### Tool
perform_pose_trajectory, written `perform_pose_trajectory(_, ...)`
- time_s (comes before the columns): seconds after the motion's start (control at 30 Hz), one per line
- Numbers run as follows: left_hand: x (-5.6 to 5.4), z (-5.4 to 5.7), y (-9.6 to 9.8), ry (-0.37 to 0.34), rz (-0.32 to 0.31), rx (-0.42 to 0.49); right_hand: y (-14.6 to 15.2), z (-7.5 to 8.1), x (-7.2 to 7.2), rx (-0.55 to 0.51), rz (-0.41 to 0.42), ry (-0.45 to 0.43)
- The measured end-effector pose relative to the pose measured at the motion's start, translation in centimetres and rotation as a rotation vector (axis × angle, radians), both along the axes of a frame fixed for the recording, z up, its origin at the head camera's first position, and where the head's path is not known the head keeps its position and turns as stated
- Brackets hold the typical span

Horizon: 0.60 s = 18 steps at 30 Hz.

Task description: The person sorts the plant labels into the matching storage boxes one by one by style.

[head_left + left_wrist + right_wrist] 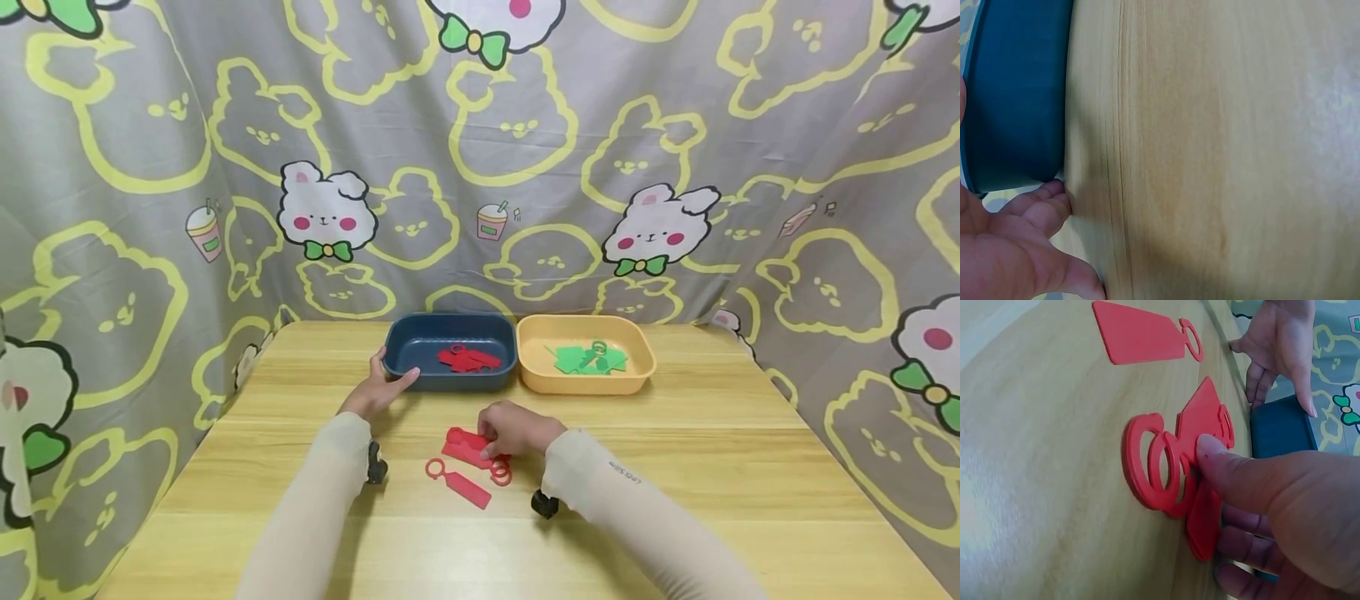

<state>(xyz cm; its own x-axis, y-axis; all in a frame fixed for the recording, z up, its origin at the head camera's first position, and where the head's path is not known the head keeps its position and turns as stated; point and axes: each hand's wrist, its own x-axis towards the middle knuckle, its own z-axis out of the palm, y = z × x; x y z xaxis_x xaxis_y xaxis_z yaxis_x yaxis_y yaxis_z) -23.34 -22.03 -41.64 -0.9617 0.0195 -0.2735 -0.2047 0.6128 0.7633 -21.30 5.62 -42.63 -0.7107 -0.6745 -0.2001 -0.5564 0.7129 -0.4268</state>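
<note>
My left hand [378, 392] spreads around the near left corner of the blue bin [450, 382], its thumb by the front wall and its fingers along the left side. In the right wrist view that thumb lies straight against the rim. My right hand [516, 428] pinches a loose cluster of red plastic tags [1200, 422], flat pieces with ring ends, just above or on the table; thumb in front, fingers behind. A single red tag [468, 490] lies nearer me, its ring to the left. How many tags are in the grip is hidden.
Inside the blue bin lies a small pile of red tags [468, 360]. Touching it on the right, a yellow bin [585, 383] holds green tags [573, 360]. Both stand near the back edge of the wooden table [712, 467], before a patterned curtain [420, 200].
</note>
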Motion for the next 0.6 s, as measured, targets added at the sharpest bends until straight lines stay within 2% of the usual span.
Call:
perform_pose_trajectory(0.17,-0.05,-0.11,0.02,-0.008,0.009,0.005,0.00,-0.07,0.03,0.005,0.018,0.001)
perform_pose_trajectory(0.3,-0.17,-0.23,-0.01,-0.015,0.017,0.014,0.11,0.19,0.12,-0.008,0.010,-0.035)
perform_pose_trajectory(0.4,-0.16,-0.18,0.04,-0.015,0.017,0.016,0.31,0.30,0.06,-0.058,-0.006,-0.079)
perform_pose_trajectory(0.6,-0.17,-0.24,0.07,-0.021,0.019,0.036,0.79,0.82,-0.65,-0.172,-0.034,-0.095)
